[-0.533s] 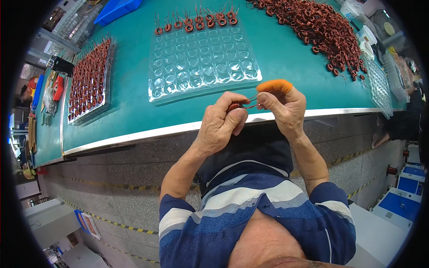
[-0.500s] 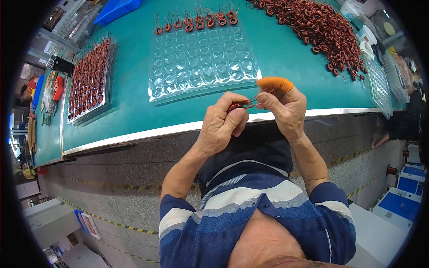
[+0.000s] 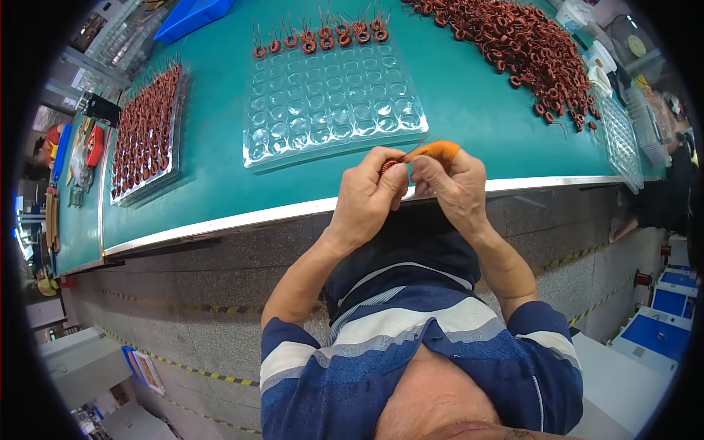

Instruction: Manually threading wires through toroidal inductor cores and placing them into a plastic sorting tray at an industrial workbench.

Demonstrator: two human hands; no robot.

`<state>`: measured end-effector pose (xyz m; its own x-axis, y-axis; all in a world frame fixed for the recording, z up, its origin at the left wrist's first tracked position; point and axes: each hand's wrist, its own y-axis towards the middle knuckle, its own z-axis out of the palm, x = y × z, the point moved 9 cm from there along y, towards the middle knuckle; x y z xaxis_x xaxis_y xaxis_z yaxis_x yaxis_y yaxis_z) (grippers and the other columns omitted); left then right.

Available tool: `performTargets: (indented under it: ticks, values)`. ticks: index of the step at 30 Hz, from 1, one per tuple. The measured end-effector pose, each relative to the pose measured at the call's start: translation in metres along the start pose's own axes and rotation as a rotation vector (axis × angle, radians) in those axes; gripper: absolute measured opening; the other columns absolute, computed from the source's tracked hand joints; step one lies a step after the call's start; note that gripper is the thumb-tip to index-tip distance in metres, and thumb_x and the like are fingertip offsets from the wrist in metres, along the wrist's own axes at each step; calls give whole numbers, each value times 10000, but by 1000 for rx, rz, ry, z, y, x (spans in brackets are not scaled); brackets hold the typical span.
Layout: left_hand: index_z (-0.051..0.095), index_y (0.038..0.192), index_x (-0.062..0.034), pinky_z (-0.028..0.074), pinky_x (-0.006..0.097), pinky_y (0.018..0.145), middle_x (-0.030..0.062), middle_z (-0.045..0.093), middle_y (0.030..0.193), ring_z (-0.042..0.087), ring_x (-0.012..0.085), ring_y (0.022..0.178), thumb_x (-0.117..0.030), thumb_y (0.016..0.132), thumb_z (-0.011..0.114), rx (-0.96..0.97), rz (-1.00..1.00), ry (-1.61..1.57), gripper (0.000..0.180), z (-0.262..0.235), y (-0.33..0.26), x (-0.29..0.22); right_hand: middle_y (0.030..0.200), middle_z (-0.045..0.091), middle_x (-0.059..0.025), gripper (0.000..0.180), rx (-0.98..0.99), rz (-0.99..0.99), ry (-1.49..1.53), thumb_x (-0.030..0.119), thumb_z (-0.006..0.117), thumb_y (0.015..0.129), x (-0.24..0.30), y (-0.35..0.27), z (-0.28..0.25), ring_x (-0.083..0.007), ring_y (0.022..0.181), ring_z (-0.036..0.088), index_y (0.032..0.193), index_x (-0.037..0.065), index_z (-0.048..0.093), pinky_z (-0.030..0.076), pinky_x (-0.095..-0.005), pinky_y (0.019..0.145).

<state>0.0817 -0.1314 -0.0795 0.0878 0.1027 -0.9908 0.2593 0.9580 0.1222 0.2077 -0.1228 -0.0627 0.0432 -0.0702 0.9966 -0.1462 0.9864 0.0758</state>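
Between the thumb and fingers of my left hand (image 3: 368, 192) is a copper-wound ring coil (image 3: 389, 166), just over the front edge of the bench. Its thin wire leads point right, toward my right hand (image 3: 458, 187). An orange finger cover (image 3: 440, 149) sits on a finger of that hand, which is bent close against the coil. My right fingers are closed at the leads; the fingertips partly hide them. Beyond my hands lies a clear plastic tray (image 3: 334, 150) with round pockets, its far rows holding several upright coils (image 3: 328, 44).
A big heap of loose coils (image 3: 513, 44) covers the bench's far right. At left stands a tray packed with coils (image 3: 147, 132). Empty clear trays (image 3: 623, 139) lean at the right edge. A blue bin (image 3: 192, 18) is at the back; the green bench (image 3: 213, 165) has a white edge.
My right hand has moved left and closer to the coil, its orange-covered finger now lower beside it. My left hand still grips the coil, which has tilted slightly and risen.
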Motion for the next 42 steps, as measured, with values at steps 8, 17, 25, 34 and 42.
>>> performTargets:
  ticks: [8, 17, 25, 34, 42]
  values:
    - [459, 1177, -33, 479, 409, 672, 166, 600, 861, 616, 358, 784, -154, 929, 581, 145, 267, 504, 302, -6, 1, -31, 711, 613, -29, 226, 119, 172, 183, 229, 679, 889, -17, 12, 4, -76, 559, 556, 894, 8, 632, 459, -198, 498]
    - [463, 1076, -6, 498, 345, 626, 118, 596, 813, 617, 238, 689, -166, 905, 638, 125, 160, 566, 292, -13, 5, -30, 656, 607, -20, 210, -8, 118, 16, 197, 697, 867, -10, 3, 2, -54, 534, 536, 853, -3, 632, 440, -196, 483]
    - [397, 1144, -12, 477, 269, 597, 122, 553, 815, 563, 163, 648, -223, 1003, 457, 154, 160, -553, 261, 4, -3, -13, 625, 591, -6, 213, 76, 63, 156, 200, 702, 872, -1, 6, 3, -54, 523, 519, 842, 3, 629, 405, -193, 462]
    - [432, 1184, 11, 397, 200, 550, 52, 562, 882, 470, 65, 643, -173, 991, 470, 168, -19, -366, 270, 8, 2, 0, 834, 619, -61, 299, 37, -47, 310, 188, 705, 864, -10, 18, 4, -79, 681, 557, 1037, -37, 611, 445, -204, 592]
    - [487, 1164, -10, 367, 202, 504, 5, 502, 732, 439, 61, 574, -179, 986, 495, 54, -124, -381, 245, 1, 1, 16, 830, 664, -46, 319, -189, -131, 101, 200, 722, 859, -9, 17, -15, -74, 685, 581, 1067, -16, 613, 472, -190, 601]
